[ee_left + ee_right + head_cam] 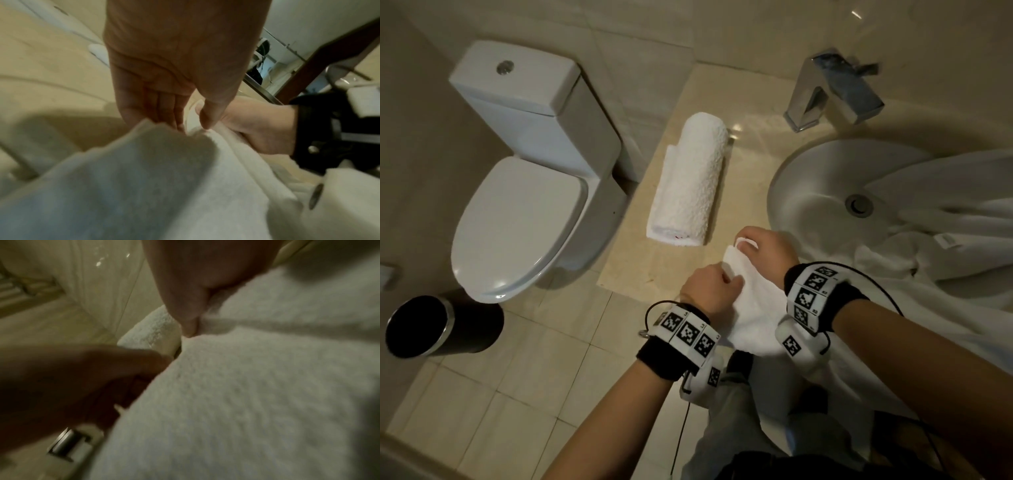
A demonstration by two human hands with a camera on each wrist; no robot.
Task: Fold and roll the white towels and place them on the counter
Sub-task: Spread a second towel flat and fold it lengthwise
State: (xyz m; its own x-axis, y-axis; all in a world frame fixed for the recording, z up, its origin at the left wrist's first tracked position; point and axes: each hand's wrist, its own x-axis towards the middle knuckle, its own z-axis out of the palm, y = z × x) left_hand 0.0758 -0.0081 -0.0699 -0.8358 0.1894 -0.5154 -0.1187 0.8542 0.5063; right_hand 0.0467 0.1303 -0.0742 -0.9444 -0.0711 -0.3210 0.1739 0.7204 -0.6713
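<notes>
A rolled white towel (pixel 688 181) lies on the beige counter (pixel 750 161) left of the sink. Near the counter's front edge both hands hold a second white towel (pixel 753 308) up by its top edge, and it hangs down toward the floor. My left hand (pixel 709 284) pinches the edge between thumb and fingers; the left wrist view shows the left hand (pixel 191 126) on the cloth (pixel 144 186). My right hand (pixel 760 246) grips a corner just beyond it. In the right wrist view the right hand (pixel 191 324) pinches the same towel (pixel 246 394), with the rolled towel (pixel 152 331) behind.
More loose white towels (pixel 935 246) spill over the round sink (pixel 822 192) and the counter's right side. A chrome faucet (pixel 832 89) stands at the back. A white toilet (pixel 527 171) and a black bin (pixel 434 329) stand on the tiled floor at left.
</notes>
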